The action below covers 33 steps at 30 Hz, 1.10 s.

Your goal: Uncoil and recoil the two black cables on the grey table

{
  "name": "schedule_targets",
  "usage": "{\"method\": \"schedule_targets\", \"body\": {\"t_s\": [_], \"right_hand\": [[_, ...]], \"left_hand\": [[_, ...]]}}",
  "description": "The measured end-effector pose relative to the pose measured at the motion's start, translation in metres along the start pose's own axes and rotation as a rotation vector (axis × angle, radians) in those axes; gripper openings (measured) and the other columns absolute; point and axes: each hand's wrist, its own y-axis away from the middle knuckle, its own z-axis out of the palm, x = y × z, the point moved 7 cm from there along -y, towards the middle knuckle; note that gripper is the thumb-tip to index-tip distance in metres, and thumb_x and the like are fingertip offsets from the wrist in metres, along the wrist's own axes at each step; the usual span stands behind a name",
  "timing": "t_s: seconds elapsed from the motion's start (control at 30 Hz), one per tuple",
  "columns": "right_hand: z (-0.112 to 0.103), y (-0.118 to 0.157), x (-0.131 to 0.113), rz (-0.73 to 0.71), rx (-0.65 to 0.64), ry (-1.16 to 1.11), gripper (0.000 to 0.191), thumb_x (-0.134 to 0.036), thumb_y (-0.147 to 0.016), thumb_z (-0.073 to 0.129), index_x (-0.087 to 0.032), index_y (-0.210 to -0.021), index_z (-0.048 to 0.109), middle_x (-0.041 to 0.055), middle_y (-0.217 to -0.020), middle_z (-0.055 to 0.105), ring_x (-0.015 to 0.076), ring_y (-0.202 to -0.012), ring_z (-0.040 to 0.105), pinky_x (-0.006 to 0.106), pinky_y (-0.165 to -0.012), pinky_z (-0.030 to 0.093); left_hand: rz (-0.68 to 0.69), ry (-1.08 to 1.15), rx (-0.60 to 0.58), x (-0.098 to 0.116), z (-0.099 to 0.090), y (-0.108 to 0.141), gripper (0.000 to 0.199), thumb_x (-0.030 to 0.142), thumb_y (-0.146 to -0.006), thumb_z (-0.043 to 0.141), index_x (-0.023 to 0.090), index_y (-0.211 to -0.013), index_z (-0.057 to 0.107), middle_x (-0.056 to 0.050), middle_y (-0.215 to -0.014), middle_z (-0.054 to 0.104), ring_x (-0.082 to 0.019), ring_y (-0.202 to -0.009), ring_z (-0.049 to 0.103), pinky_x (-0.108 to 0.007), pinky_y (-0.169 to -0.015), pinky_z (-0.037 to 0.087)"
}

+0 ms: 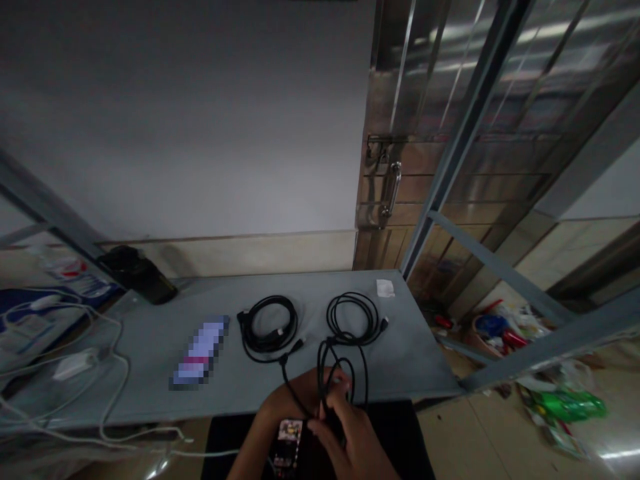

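At the table's front edge my left hand [297, 393] and my right hand [347, 423] are close together on a looped black cable [323, 363]. My right thumb and fingers are closed around its strands, while the left fingers curl behind the loops, partly hidden. One end of this cable, with a plug, reaches left over the tabletop. Just beyond my hands lies a coil of black cable [376, 310]; I cannot tell whether it joins the held loops. Another coiled black cable [295, 320] rests to the left, its plugs showing.
A phone [200, 352] with a blurred screen lies on the grey table [150, 320]. A second phone [289, 443] is below my left wrist. White cords [117, 360] and a dark bottle [137, 273] occupy the left side. A metal post [450, 153] rises at the right.
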Motion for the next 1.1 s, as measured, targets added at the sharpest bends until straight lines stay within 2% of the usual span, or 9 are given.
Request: {"method": "schedule_targets", "body": {"t_s": [0.1, 0.2, 0.3, 0.43, 0.6, 0.7, 0.87, 1.0, 1.1], "right_hand": [[-0.017, 0.003, 0.010, 0.079, 0.064, -0.058, 0.036, -0.057, -0.119, 0.043, -0.026, -0.118, 0.062, 0.0041, -0.102, 0.078, 0.0204, -0.093, 0.077, 0.029, -0.091, 0.061], [-0.027, 0.002, 0.014, 0.145, 0.026, -0.075, 0.034, -0.055, -0.120, 0.041, -0.026, -0.111, 0.057, 0.0001, -0.092, 0.073, 0.0170, -0.082, 0.072, 0.026, -0.085, 0.058], [-0.028, 0.003, 0.015, 0.134, -0.024, -0.097, 0.031, -0.052, -0.122, 0.039, -0.026, -0.124, 0.056, -0.0005, -0.094, 0.074, 0.0162, -0.080, 0.071, 0.026, -0.084, 0.058], [-0.013, 0.010, 0.021, 0.065, -0.116, -0.054, 0.046, -0.047, -0.122, 0.039, -0.024, -0.162, 0.044, 0.0033, -0.104, 0.080, 0.0192, -0.088, 0.078, 0.030, -0.092, 0.062], [-0.001, 0.014, 0.020, 0.003, -0.147, 0.116, 0.044, -0.042, -0.119, 0.052, -0.024, -0.159, 0.059, 0.0129, -0.135, 0.081, 0.0284, -0.120, 0.081, 0.034, -0.103, 0.064], [0.003, 0.009, 0.007, -0.048, -0.201, 0.176, 0.043, -0.023, -0.114, 0.058, -0.027, -0.157, 0.063, 0.0102, -0.142, 0.079, 0.0287, -0.128, 0.078, 0.036, -0.109, 0.063], [0.012, 0.006, -0.005, -0.190, -0.229, 0.268, 0.053, -0.008, -0.098, 0.069, -0.027, -0.147, 0.069, 0.0040, -0.129, 0.082, 0.0312, -0.116, 0.080, 0.042, -0.103, 0.066], [0.011, 0.011, 0.005, -0.218, -0.254, 0.343, 0.050, -0.012, -0.101, 0.075, -0.029, -0.148, 0.069, 0.0020, -0.130, 0.081, 0.0274, -0.117, 0.077, 0.038, -0.105, 0.063], [0.005, 0.017, 0.017, -0.200, -0.307, 0.376, 0.044, -0.013, -0.100, 0.080, -0.031, -0.141, 0.074, 0.0018, -0.125, 0.080, 0.0252, -0.119, 0.073, 0.038, -0.107, 0.060]], "left_hand": [[-0.023, -0.082, -0.127, 0.006, 0.005, 0.018, 0.022, 0.035, -0.079, 0.089, 0.029, -0.101, 0.088, -0.005, -0.096, 0.083, -0.028, -0.090, 0.073, -0.037, -0.083, 0.058], [-0.054, -0.020, -0.058, 0.009, -0.010, 0.037, 0.031, 0.046, -0.098, 0.079, 0.027, -0.120, 0.088, -0.011, -0.112, 0.085, -0.031, -0.105, 0.077, -0.041, -0.094, 0.059], [-0.029, 0.186, 0.122, 0.009, -0.033, 0.053, 0.055, 0.052, -0.094, 0.086, 0.022, -0.139, 0.083, -0.018, -0.129, 0.084, -0.037, -0.123, 0.077, -0.048, -0.110, 0.056], [0.006, 0.500, 0.324, -0.002, -0.048, 0.063, 0.064, 0.058, -0.088, 0.092, 0.019, -0.138, 0.083, -0.022, -0.135, 0.083, -0.042, -0.135, 0.074, -0.056, -0.117, 0.055], [-0.030, 0.454, 0.512, -0.022, -0.038, 0.070, 0.066, 0.059, -0.086, 0.095, 0.023, -0.140, 0.082, -0.019, -0.146, 0.078, -0.043, -0.143, 0.069, -0.055, -0.112, 0.061], [-0.041, 0.388, 0.616, -0.034, -0.034, 0.074, 0.066, 0.059, -0.082, 0.097, 0.028, -0.138, 0.082, -0.013, -0.159, 0.072, -0.042, -0.149, 0.065, -0.048, -0.110, 0.063], [-0.026, 0.537, 0.628, -0.055, -0.031, 0.073, 0.070, 0.053, -0.068, 0.106, 0.029, -0.131, 0.085, -0.014, -0.165, 0.067, -0.046, -0.141, 0.072, -0.052, -0.106, 0.066], [-0.035, 0.584, 0.640, -0.067, -0.042, 0.078, 0.074, 0.051, -0.064, 0.108, 0.028, -0.130, 0.085, -0.018, -0.146, 0.080, -0.043, -0.115, 0.083, -0.051, -0.097, 0.067], [-0.040, 0.604, 0.653, -0.067, -0.052, 0.082, 0.075, 0.047, -0.065, 0.108, 0.025, -0.133, 0.084, -0.017, -0.134, 0.085, -0.035, -0.100, 0.085, -0.044, -0.091, 0.067]]}}
